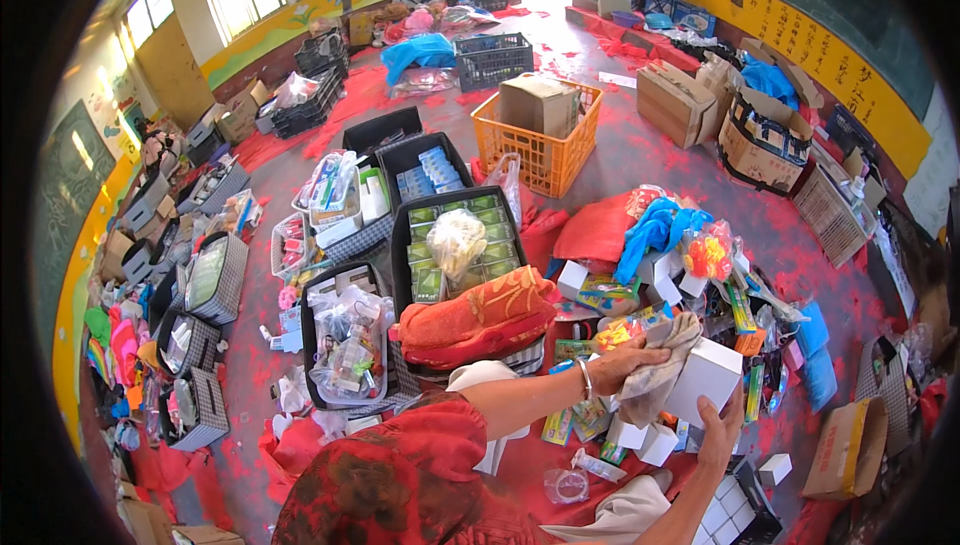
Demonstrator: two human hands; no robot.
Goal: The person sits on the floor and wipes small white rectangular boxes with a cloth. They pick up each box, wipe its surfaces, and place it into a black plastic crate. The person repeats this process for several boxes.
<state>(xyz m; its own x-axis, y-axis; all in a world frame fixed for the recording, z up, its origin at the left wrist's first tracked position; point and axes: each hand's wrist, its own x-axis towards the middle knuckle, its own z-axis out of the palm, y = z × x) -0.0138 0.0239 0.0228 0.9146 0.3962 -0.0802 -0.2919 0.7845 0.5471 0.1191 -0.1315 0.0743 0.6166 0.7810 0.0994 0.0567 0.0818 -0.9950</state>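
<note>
In my left hand (622, 365) a crumpled grey-beige cloth (658, 373) is pinched, pressed against the side of a white box (706, 381). My right hand (722, 423) grips that box from its lower right side, with the thumb on the near face. Beneath both hands lies a heap of small packages, among them white boxes (656, 443) and green-and-yellow cartons (557, 427). A roll of clear tape (566, 486) rests on the red floor sheet near my knees. Down by my right forearm stands a dark crate of white boxes (728, 513).
Black bins of goods (345, 340) stand to the left, one topped by a folded orange-red towel (475, 320). An orange crate (535, 145) holds a cardboard carton farther back. Blue plastic (660, 230) and a red bag (600, 230) lie beyond the heap. An open carton (845, 450) sits at right.
</note>
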